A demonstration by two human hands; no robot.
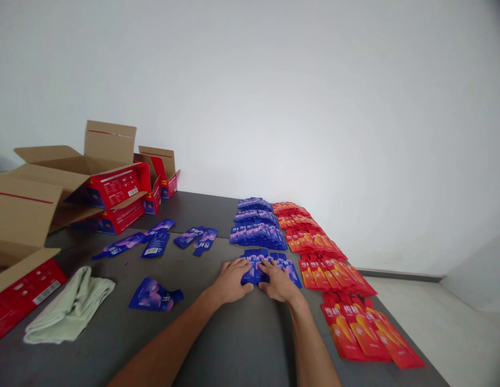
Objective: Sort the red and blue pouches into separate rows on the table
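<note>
My left hand (232,280) lies with fingers stretched over the left end of a row of blue pouches (255,271), its thumb pointing inward. On the same row, my right hand (277,280) rests with fingers extended forward and thumb apart. Both hands touch the pouches from above; the parts under my fingers are hidden. More pouches of this row, blue with white lettering, fan out to the right of my right hand. Just beyond, stacked rows of blue pouches (255,234) overlap one another toward the wall.
Rows of red-orange pouches (356,328) run along the table's right edge. Loose blue pouches lie left, including a single pouch (151,295) near my left forearm. A folded pale cloth (70,306) and open red cardboard boxes (118,188) stand on the grey table (233,344)'s left side.
</note>
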